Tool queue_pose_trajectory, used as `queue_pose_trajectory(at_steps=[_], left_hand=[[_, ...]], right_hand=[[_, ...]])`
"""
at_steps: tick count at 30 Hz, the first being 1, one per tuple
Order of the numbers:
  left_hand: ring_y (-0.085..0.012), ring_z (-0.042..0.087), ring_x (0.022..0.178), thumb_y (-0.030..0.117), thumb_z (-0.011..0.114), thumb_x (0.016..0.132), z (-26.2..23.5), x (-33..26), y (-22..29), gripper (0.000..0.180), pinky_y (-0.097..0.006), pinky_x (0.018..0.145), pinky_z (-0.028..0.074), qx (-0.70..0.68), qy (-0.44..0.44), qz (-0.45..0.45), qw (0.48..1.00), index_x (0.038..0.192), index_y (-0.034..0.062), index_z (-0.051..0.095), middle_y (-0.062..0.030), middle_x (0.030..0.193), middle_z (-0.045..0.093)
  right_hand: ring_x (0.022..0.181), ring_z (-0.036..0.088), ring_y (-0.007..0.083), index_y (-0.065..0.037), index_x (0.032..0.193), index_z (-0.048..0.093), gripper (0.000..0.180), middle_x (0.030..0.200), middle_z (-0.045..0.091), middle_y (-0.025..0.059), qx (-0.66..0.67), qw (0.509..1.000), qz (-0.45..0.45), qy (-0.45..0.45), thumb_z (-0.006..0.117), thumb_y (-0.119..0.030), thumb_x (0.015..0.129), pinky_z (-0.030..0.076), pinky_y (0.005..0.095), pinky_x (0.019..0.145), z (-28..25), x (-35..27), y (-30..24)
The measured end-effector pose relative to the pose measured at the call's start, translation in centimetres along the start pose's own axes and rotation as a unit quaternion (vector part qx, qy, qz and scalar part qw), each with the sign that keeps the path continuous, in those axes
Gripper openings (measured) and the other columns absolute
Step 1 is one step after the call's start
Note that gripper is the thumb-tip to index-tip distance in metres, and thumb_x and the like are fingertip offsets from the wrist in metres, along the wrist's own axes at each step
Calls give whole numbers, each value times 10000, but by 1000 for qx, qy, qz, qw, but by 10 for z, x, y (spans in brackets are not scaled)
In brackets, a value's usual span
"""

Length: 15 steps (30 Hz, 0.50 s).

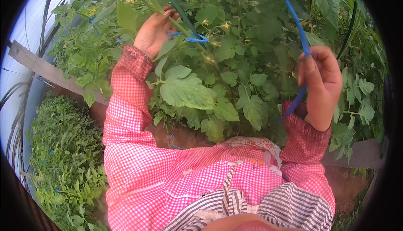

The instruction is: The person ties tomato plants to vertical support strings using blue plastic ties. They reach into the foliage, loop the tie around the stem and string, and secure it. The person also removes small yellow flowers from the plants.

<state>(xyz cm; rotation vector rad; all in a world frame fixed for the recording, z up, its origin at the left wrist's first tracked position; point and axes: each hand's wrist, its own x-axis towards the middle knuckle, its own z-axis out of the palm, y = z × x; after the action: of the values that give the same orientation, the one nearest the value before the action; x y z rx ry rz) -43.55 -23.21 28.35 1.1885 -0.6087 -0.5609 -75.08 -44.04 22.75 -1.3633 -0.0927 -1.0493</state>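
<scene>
A tall tomato plant (235,54) with yellow flowers fills the middle and top. My left hand (154,31) is raised against its green stem (176,23), fingers closed on the stem where a blue plastic tie (189,38) loops around it and a dark stake (178,8). My right hand (321,84) is up at the right, closed on a long blue tie strip (299,25) that runs above and below the fist. Both arms wear red-checked sleeves.
A wooden board (46,69) edges the raised bed at left, with low leafy seedlings (63,155) below it. Bare soil (180,136) shows under the plant. Curved greenhouse hoops (46,4) and plastic sheeting stand at upper left. More foliage crowds the right side.
</scene>
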Motion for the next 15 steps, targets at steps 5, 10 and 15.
queue_pose_trajectory(at_steps=[5,10,15], left_hand=[[-244,494,1164,146,557,926,4,9,4,469,-390,951,470,-81,-141,16,987,1307,-13,336,-151,1313,439],[-240,461,1211,261,540,938,-2,15,2,471,-358,910,465,-96,-196,15,976,1311,38,360,-159,1392,391],[-258,348,1319,426,488,926,-16,22,-5,590,-408,1032,364,-73,-251,39,964,1361,59,331,-142,1450,326]], right_hand=[[629,489,57,2,1008,543,159,807,580,11,14,1000,-24,6,581,-123,918,389,196,561,24,22,-1],[676,491,54,-7,1030,554,159,800,579,-10,2,997,-58,-55,566,-126,924,386,199,612,67,68,-13],[679,482,48,4,999,573,196,781,569,-19,-73,983,-120,-122,594,-167,906,381,197,613,121,142,-23]])
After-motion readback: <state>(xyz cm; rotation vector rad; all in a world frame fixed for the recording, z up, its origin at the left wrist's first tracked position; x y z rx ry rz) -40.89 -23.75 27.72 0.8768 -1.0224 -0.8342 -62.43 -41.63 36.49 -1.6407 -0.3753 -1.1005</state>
